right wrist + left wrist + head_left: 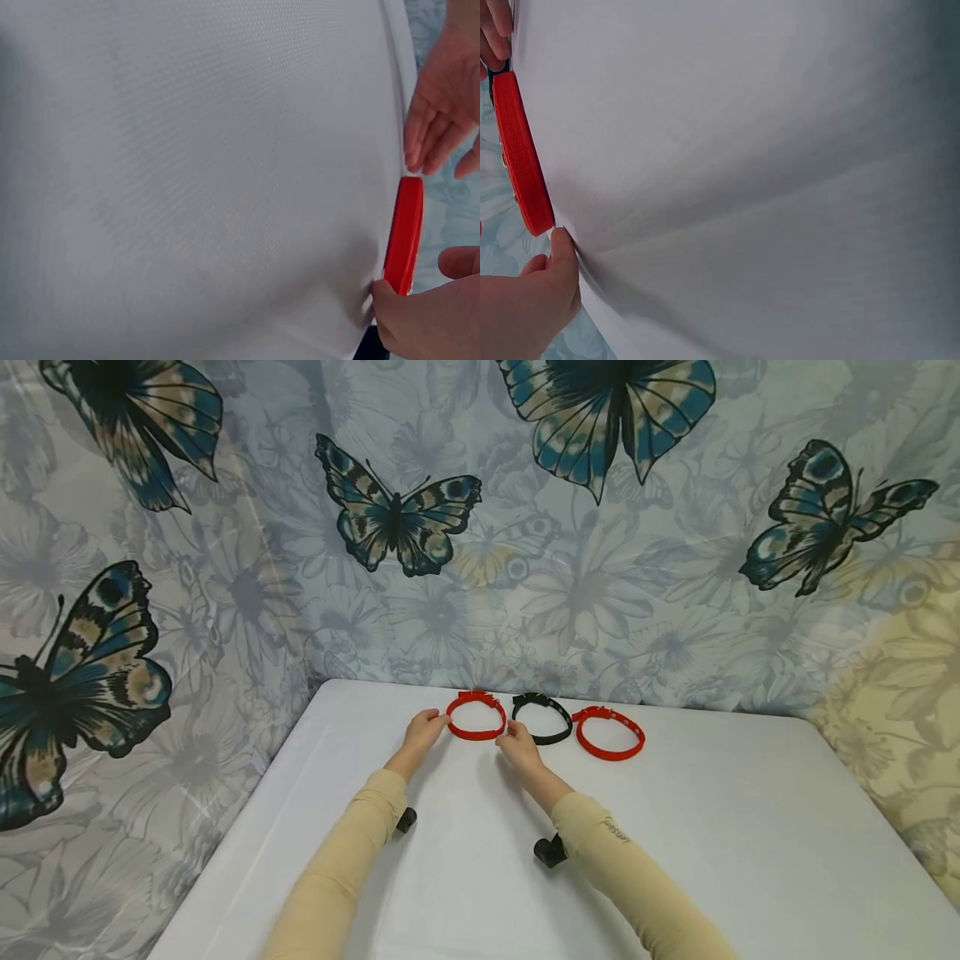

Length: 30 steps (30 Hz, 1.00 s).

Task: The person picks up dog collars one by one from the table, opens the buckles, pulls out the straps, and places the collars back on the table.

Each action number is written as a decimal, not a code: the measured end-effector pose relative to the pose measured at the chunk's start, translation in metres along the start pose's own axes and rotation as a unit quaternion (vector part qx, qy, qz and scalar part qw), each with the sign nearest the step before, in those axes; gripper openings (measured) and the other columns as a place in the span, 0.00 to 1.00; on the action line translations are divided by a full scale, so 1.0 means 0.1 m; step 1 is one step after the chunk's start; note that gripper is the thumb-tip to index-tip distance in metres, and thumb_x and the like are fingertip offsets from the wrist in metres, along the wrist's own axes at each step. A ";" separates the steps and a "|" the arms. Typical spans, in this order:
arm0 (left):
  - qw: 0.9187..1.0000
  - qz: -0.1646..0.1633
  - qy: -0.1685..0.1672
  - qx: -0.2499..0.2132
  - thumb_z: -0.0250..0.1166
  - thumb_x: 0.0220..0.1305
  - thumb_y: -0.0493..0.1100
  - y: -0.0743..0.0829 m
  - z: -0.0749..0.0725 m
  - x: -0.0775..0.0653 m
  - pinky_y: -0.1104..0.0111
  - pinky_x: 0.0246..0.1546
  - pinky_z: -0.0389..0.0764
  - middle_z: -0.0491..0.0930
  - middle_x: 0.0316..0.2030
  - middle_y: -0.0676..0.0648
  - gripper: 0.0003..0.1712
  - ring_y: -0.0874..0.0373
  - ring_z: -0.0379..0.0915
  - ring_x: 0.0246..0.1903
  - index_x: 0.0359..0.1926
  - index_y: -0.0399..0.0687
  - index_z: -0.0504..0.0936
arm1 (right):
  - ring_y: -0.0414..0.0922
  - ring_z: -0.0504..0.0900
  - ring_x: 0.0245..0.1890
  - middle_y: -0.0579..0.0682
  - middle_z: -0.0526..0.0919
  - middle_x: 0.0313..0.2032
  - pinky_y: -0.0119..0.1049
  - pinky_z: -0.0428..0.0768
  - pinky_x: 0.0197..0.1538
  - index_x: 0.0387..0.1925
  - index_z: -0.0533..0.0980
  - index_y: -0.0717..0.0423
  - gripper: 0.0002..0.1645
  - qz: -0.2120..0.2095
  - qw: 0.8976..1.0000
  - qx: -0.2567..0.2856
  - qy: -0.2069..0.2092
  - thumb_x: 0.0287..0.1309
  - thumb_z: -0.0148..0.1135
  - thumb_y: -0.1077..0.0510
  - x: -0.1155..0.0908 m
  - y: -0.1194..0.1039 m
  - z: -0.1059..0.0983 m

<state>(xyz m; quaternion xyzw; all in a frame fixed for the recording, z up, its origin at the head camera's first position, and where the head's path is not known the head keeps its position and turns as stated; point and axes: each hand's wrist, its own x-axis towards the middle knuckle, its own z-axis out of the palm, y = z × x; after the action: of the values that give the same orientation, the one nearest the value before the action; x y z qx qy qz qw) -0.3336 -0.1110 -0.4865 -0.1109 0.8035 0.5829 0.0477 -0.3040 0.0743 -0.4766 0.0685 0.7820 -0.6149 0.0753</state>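
Observation:
The left red buckled collar [474,735] stands as a ring on the white table [465,868] near its far edge. My left hand [422,733] is at the collar's left side, fingers extended and fingertips right at the band. On the other side, my right hand [519,747] has its thumb and fingers spread at the band's right end. It sits between this collar and a black collar [553,740], covering part of the black one's left side. In the left wrist view the red band [523,157] spans the gap between both hands.
A second red collar [611,755] with metal eyelets lies right of the black one. Black wrist cameras [551,852] hang under both sleeves. Behind the table's far edge hangs a butterfly-print cloth [585,585], which continues along the left side.

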 end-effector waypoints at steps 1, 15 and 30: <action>1.000 -0.002 -0.005 0.003 0.56 0.68 0.48 0.00 0.00 0.02 0.55 0.65 0.63 0.66 0.66 0.37 0.33 0.43 0.60 0.66 0.68 0.35 0.66 | 0.59 0.62 0.68 0.67 0.60 0.69 0.49 0.64 0.67 0.70 0.56 0.70 0.38 -0.004 1.000 -0.001 0.000 0.58 0.49 0.66 0.00 0.00 0.01; 1.000 -0.009 0.000 0.028 0.55 0.70 0.49 0.04 0.06 0.01 0.55 0.63 0.67 0.68 0.65 0.36 0.31 0.44 0.63 0.65 0.66 0.33 0.68 | 0.56 0.67 0.65 0.65 0.67 0.65 0.46 0.67 0.65 0.68 0.61 0.70 0.33 -0.021 0.999 0.009 0.032 0.61 0.50 0.64 0.01 0.01 0.10; 0.996 -0.021 0.056 -0.070 0.65 0.63 0.34 0.03 0.08 -0.18 0.67 0.40 0.83 0.79 0.47 0.37 0.23 0.52 0.80 0.37 0.58 0.34 0.76 | 0.48 0.81 0.44 0.60 0.75 0.52 0.35 0.81 0.49 0.63 0.68 0.65 0.27 0.009 0.996 0.061 0.061 0.66 0.59 0.60 -0.03 0.08 0.03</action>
<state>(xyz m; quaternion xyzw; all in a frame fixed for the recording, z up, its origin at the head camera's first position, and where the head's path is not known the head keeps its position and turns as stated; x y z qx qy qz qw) -0.3168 -0.1000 -0.4828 -0.1634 0.7595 0.6296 0.0073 -0.2996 0.0735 -0.4844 0.1169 0.7457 -0.6553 0.0287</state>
